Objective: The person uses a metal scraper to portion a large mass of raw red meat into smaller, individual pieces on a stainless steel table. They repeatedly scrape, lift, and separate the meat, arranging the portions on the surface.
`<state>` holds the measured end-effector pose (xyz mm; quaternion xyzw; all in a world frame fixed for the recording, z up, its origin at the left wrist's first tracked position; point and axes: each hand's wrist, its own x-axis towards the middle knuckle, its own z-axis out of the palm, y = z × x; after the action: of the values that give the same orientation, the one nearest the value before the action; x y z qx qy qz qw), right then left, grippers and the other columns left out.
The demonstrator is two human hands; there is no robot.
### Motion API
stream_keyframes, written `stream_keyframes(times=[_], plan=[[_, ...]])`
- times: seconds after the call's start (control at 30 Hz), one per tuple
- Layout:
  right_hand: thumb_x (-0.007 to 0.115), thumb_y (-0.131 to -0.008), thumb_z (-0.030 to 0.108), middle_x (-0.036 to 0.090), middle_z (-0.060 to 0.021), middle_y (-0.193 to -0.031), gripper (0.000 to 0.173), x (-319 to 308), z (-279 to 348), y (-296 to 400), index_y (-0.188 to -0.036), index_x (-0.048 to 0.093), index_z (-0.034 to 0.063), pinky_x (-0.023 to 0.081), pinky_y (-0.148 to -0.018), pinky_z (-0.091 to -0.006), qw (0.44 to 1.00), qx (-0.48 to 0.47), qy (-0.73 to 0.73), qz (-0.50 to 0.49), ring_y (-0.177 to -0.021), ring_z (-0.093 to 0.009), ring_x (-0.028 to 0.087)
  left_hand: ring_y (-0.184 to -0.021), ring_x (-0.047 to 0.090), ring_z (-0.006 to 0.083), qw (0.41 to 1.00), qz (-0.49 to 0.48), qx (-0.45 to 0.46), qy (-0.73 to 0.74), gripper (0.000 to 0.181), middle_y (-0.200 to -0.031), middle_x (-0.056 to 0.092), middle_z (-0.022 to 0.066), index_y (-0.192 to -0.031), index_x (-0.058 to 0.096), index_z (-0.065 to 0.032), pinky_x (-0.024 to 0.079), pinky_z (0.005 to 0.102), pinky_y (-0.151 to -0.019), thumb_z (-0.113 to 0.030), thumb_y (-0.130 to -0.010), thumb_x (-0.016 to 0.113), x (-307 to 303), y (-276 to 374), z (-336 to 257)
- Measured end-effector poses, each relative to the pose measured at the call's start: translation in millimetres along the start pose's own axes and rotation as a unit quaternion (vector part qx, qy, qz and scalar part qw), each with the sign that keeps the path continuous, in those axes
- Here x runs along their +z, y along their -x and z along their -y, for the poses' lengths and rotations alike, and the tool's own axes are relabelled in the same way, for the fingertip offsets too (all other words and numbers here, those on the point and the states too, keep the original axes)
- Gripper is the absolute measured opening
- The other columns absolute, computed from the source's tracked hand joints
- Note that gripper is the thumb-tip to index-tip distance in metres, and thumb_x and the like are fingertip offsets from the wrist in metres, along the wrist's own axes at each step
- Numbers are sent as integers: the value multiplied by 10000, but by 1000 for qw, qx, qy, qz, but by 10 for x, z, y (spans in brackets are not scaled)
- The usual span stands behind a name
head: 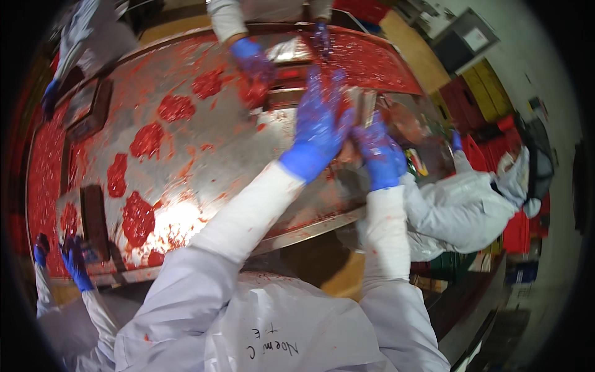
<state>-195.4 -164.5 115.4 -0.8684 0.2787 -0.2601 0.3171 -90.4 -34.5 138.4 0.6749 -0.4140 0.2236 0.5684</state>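
My left hand [320, 123], in a blue glove smeared red, reaches over the steel work table [241, 172] with its fingers apart and its back towards me. Nothing shows in it; its palm is hidden. My right hand [379, 153], gloved the same way, is close beside it, near a narrow metal edge [366, 107]. Blur hides whether its fingers hold anything. Beyond my left hand is a raised metal block [284, 98]. Several wet red lumps of what looks like raw meat [176, 108] lie to the left on the table.
A trough of wet red material [372, 60] runs along the far right side. Across the table, a co-worker's gloved hand [253, 58] touches a red lump [254, 93]. Metal blocks [95, 223] stand at left, near other workers' hands. Another person [465, 204] is at right, near stacked crates [485, 88].
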Motion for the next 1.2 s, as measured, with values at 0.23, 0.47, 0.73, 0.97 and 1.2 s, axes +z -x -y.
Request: stream_keyframes(times=[0.23,0.47,0.73,0.97,1.2], plan=[[570,-818,205,592,-223,-1204,578,-1517,-111,-300,-1360,440,54,512,-889,-451,948,-80,209,-228,-1050,-411,607,-1234,486,410,964,228,54,121,479,-1381,479,224,-1314,547,-109,413,463,-1047,-210,-851,620,1407,-560,-732],[568,-822,121,593,-203,-1205,518,-1081,-159,-338,-1313,482,-15,466,-943,-409,950,-183,143,-211,-1082,-322,600,-1190,505,391,970,203,14,135,429,-1306,518,206,-1304,544,-70,410,475,-1027,-230,-914,622,-273,244,-281],[591,-845,273,685,-227,-996,392,1884,90,-1213,-1173,523,69,525,-831,-493,931,-62,322,163,-953,-415,665,-822,621,361,909,144,-363,-145,199,-903,617,159,-1058,612,-58,503,431,-727,-56,-864,566,-2738,2791,662],[656,-807,217,690,-146,-1009,382,2738,268,-583,-1179,593,159,522,-828,-462,907,-232,283,206,-907,-358,670,-710,611,297,893,188,-317,-261,231,-765,603,90,-1073,649,-128,486,443,-625,-143,-847,602,-3013,2949,608],[630,-749,112,698,-110,-990,401,2358,424,-323,-1142,662,184,527,-811,-444,920,-230,248,200,-909,-336,665,-769,640,310,884,211,-327,-261,195,-848,652,117,-1041,655,-101,504,447,-659,-195,-888,580,-3030,2991,633]])
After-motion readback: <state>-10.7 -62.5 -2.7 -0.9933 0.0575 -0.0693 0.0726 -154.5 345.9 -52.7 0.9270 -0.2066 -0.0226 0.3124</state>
